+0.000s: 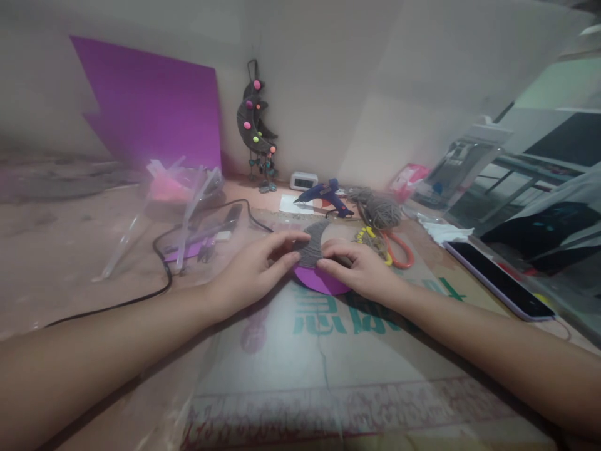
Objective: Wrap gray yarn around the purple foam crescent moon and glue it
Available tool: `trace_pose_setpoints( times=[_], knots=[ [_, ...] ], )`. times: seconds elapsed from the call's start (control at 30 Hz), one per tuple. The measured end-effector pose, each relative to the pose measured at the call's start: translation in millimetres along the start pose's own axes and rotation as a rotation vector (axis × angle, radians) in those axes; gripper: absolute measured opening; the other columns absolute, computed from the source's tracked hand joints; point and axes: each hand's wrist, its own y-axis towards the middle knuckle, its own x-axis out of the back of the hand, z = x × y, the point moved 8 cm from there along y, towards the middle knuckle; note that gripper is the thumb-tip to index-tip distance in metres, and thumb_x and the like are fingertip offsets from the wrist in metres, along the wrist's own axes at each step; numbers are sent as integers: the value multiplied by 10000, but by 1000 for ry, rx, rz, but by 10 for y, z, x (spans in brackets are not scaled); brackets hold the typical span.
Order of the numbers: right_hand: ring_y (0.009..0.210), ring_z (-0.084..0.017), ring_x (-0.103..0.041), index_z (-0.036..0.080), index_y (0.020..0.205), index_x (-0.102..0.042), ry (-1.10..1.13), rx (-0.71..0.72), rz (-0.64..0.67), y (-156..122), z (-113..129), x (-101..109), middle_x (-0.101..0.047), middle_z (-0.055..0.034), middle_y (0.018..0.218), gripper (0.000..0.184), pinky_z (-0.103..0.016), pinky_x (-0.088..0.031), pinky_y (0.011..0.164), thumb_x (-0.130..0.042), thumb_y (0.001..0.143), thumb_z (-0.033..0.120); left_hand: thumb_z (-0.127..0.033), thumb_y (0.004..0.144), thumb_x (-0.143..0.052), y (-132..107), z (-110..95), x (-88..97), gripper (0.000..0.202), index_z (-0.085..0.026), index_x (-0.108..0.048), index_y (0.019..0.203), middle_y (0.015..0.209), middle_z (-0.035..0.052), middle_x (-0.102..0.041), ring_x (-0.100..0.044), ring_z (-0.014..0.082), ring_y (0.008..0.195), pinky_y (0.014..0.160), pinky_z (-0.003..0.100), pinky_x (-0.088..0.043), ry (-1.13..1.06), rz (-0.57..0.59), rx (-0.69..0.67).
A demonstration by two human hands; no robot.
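Between my two hands is a purple card crescent (326, 282), its upper part wrapped in grey yarn (310, 245). My left hand (275, 257) grips its left edge, thumb in front and fingers behind. On the opposite side, my right hand (350, 263) pinches the crescent with the thumb near where yarn meets bare card. Both hands are just above a cardboard sheet (282, 369) printed with green characters. A blue glue gun (326, 195) rests behind them, with a ball of grey yarn (384, 212) to its right.
Orange-handled scissors (400, 250) lie beside my right hand, and a phone (500, 280) farther right. A black cable (169, 275) and glue sticks (122, 247) lie left. Behind stand a small white clock (303, 181), a purple sheet (159, 113) and a hanging crescent ornament (256, 125).
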Motion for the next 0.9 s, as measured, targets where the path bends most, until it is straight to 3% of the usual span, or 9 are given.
trace_pose_setpoints(
  times=[0.27,0.4,0.57,0.9],
  knots=[
    [709,-138,-507,186,619,-449,8,23,-3,-4,32,17,-520,-12,709,405,-263,-408,698,-379,976,364,-284,937,-465,6,36,2,312,-221,-554,1229,1107,53,-655,-610,182,985,827,317,-501,-42,-20,5],
    [737,-150,-530,179,702,-533,-2,-22,-11,-4,-11,26,-571,-25,746,386,-270,-416,706,-364,978,389,-278,939,-465,21,49,36,324,-216,-543,1247,972,35,-647,-597,151,853,774,293,-495,-77,-53,13],
    [848,-179,-603,175,827,-634,62,-89,-7,10,-125,31,-671,-37,864,251,-279,-442,770,-516,910,380,-292,941,-470,33,111,74,346,-215,-537,1272,894,30,-622,-577,154,818,738,288,-471,-119,-77,76],
    [737,-150,-553,181,813,-614,33,-167,-70,-6,-204,55,-629,-13,773,232,-260,-432,684,-519,906,372,-275,929,-477,48,163,41,336,-207,-540,1252,887,31,-617,-554,147,766,665,268,-429,-197,-50,96]
  ],
)
